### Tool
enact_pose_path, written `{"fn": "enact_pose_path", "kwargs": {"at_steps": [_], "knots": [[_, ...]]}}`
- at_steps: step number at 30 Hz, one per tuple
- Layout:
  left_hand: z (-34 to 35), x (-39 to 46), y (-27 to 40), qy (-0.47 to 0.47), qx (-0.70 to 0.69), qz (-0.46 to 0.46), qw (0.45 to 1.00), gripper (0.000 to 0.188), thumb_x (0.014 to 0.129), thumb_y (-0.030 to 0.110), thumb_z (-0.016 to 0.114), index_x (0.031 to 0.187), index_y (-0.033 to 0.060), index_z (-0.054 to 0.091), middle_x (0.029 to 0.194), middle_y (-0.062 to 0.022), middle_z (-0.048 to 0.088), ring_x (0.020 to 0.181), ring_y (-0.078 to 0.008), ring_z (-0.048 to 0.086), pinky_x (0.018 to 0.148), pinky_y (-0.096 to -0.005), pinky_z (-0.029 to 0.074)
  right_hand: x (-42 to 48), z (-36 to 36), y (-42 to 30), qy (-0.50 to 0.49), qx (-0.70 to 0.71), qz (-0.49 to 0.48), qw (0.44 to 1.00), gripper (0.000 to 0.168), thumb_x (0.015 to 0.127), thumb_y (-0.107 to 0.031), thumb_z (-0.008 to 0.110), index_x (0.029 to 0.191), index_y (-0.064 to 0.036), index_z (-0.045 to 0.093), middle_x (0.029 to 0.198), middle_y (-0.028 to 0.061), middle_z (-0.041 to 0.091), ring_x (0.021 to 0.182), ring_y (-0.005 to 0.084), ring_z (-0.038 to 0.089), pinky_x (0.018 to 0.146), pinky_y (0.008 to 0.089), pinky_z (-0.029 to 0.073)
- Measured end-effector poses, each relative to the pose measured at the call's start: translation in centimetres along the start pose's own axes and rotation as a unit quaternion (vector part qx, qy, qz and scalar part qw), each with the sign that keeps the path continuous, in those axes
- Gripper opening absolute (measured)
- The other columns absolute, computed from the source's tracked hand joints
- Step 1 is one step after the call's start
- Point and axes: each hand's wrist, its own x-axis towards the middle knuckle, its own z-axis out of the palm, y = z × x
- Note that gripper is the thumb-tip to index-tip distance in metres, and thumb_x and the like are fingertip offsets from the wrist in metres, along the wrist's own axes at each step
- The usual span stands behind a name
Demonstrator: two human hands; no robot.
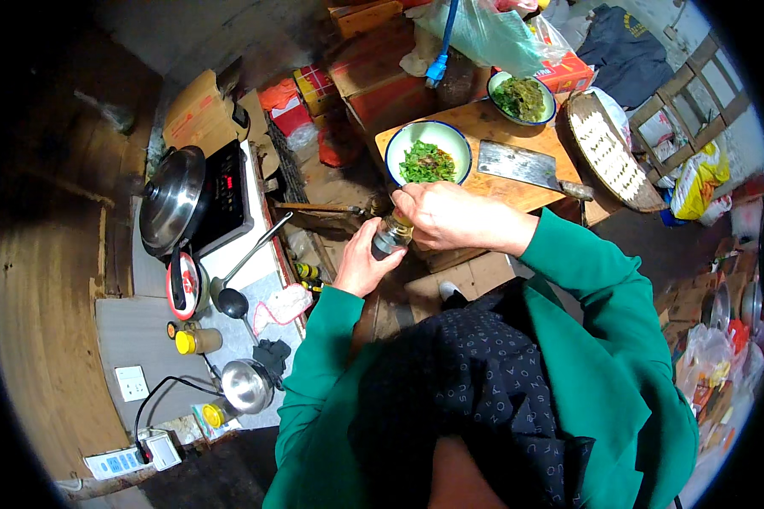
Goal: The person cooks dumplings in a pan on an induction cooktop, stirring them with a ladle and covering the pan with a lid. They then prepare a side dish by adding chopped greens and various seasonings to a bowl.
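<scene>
My left hand [364,262] holds a small glass jar [388,240] with dark contents, tilted over the floor in front of me. My right hand [442,215] is closed at the jar's upper end; its fingers hide the mouth, so whether a lid or a utensil is there cannot be told. Just beyond the right hand, a blue-rimmed white enamel bowl [391,156] contains chopped green herbs [425,161] and some dark sauce. It stands on a wooden cutting board [512,194]. A cleaver [516,163] lies flat to the bowl's right.
A second bowl [495,84] of greens stands at the board's far edge. Dumplings fill a woven tray [649,202] on the right. At left are a lidded pan [173,200], an induction cooker [226,188], a ladle [258,249] and yellow-lidded jars [197,341]. A blue plug [437,69] hangs overhead.
</scene>
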Motion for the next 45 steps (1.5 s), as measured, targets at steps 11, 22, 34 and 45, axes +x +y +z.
{"fn": "enact_pose_path", "kwargs": {"at_steps": [11, 22, 34, 45], "knots": [[0.2, 0.4, 0.3, 0.024, -0.024, 0.009, 0.999, 0.057, 0.072, 0.022, 0.078, 0.116, 0.0012, 0.049, 0.102, -0.0168, 0.061, 0.096, -0.0284, 0.061, 0.084, -0.0363, 0.048, -0.7, 0.0, 1.2, 0.059, 0.144, 0.101, 0.983, 0.031, 0.076, -0.010, 0.062, 0.101, 0.005, 0.052, 0.089, 0.0214, 0.059, 0.075, 0.0356, 0.063, 0.066, 0.0422, 0.051], [-3.5, 2.7, -1.2, -0.011, -0.057, -0.031, 0.998, 0.043, 0.074, 0.017, 0.076, 0.109, 0.0029, 0.055, 0.096, -0.0083, 0.063, 0.089, -0.0150, 0.059, 0.083, -0.0306, 0.047, -3.6, 5.3, 1.2, 0.107, 0.378, 0.247, 0.886, 0.041, 0.083, -0.007, 0.065, 0.120, 0.002, 0.054, 0.086, 0.0106, 0.067, 0.075, 0.0163, 0.064, 0.070, 0.0300, 0.052], [-6.3, 13.4, 2.4, -0.210, 0.221, -0.016, 0.952, 0.045, 0.072, 0.023, 0.077, 0.099, -0.0013, 0.051, 0.089, -0.0232, 0.062, 0.088, -0.0390, 0.062, 0.075, -0.0404, 0.048, -1.7, 9.0, 3.2, 0.151, 0.783, 0.307, 0.520, 0.063, 0.077, 0.008, 0.062, 0.135, 0.004, 0.037, 0.131, 0.0182, 0.042, 0.102, 0.0199, 0.058, 0.083, 0.0291, 0.050], [-4.0, 19.3, 6.7, -0.319, 0.315, -0.068, 0.891, 0.041, 0.070, 0.020, 0.076, 0.098, 0.0006, 0.054, 0.090, -0.0223, 0.064, 0.088, -0.0403, 0.061, 0.076, -0.0435, 0.048, -2.9, 8.6, 6.4, 0.134, 0.858, 0.309, 0.388, 0.061, 0.078, 0.009, 0.055, 0.135, 0.004, 0.034, 0.141, 0.0213, 0.032, 0.113, 0.0231, 0.052, 0.091, 0.0304, 0.045]]}}
